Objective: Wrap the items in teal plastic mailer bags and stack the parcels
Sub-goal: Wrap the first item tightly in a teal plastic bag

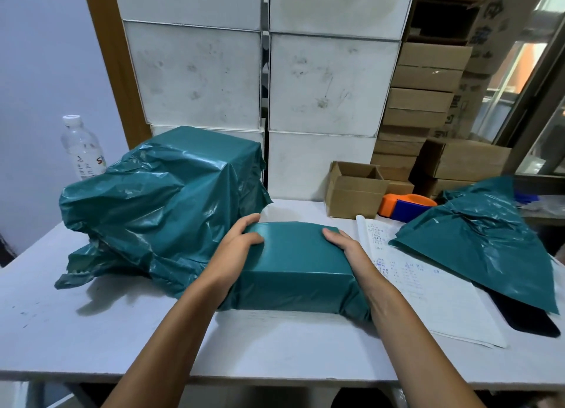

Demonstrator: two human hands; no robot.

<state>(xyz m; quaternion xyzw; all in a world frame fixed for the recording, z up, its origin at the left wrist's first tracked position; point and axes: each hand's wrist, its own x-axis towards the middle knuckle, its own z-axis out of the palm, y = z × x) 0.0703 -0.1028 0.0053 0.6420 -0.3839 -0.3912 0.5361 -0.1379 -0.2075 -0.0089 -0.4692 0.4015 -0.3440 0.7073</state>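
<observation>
Parcel (293, 264) is held flat on the table (91, 331), long axis running left to right, between left hand (237, 248) and right hand (344, 245), fingers spread over its end edges, with the pile (165, 199) nearer the left hand.

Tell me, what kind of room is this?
Probably a small packing or shipping room. Cardboard boxes are stacked by the wall, a tape dispenser sits on the table, and both hands press on a teal-wrapped parcel beside more teal mailer bags.
</observation>
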